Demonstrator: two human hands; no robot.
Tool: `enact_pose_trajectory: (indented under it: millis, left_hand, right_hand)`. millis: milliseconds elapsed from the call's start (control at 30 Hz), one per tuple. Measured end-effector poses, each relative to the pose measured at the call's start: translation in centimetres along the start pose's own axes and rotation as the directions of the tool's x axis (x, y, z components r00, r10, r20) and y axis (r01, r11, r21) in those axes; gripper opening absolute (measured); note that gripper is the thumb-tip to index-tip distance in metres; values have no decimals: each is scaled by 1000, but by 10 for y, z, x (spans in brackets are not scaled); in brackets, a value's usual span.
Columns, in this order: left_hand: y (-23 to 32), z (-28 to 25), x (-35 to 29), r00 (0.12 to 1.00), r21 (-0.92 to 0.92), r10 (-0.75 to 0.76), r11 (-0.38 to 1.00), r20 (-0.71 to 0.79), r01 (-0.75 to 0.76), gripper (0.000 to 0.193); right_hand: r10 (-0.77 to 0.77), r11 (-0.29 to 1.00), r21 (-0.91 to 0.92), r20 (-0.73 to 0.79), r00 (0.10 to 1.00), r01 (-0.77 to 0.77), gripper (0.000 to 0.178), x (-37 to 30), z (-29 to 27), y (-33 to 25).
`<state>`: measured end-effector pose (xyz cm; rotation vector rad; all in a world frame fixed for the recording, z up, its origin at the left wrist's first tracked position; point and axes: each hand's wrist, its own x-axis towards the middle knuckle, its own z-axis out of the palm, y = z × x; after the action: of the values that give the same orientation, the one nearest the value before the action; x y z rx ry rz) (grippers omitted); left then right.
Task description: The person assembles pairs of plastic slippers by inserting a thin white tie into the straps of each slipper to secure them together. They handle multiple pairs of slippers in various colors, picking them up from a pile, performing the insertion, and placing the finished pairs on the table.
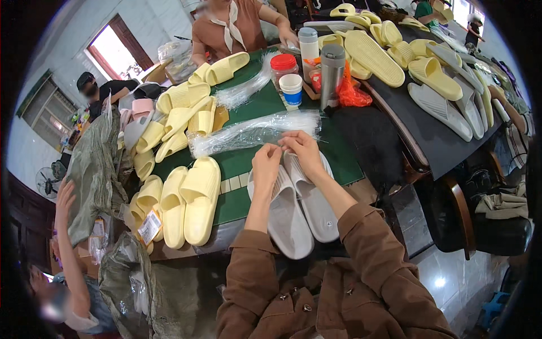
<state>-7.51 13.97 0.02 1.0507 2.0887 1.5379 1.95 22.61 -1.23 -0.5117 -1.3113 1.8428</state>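
Note:
My left hand (265, 165) and my right hand (305, 152) are raised together over a pair of grey slide sandals (293, 214) lying side by side on the green table mat (248, 164). Both hands pinch the edge of a thin clear plastic bag from the stack of clear bags (254, 133) just beyond them. The fingertips of the two hands nearly touch. My brown sleeves come in from the lower edge.
Pale yellow slides (189, 203) lie at my left, with more piled behind (175, 121). A steel flask (332, 76), a paper cup (292, 90) and a red-lidded jar (283, 66) stand further back. A person in brown (231, 28) sits opposite. Grey and yellow slides (435, 85) cover the black table at right.

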Motion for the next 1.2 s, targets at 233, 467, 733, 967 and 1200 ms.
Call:
enact_pose_trajectory:
  millis: [233,467,733,967,1200]
  left_hand:
    - [6,-2,-3,1000,-5,6,1000,2,-6,21]
    - [6,2,-4,996,-188,25,981,-83,-40,17]
    - [5,1,-5,997,-77,30,996,-78,-36,14]
    - [4,-2,-3,992,-223,-1,974,-127,-27,15]
    - [-1,1,-4,996,-173,-2,985,-95,-14,15]
  right_hand:
    - [30,996,78,20,999,-32,16,2,-1,0]
    - [29,998,51,9,1000,-30,15,1,-1,-3]
    - [46,993,105,12,999,-47,14,4,-3,0]
    - [6,989,146,-30,1000,-1,14,9,-7,7]
    - [5,1000,6,12,1000,-5,15,6,-3,5]
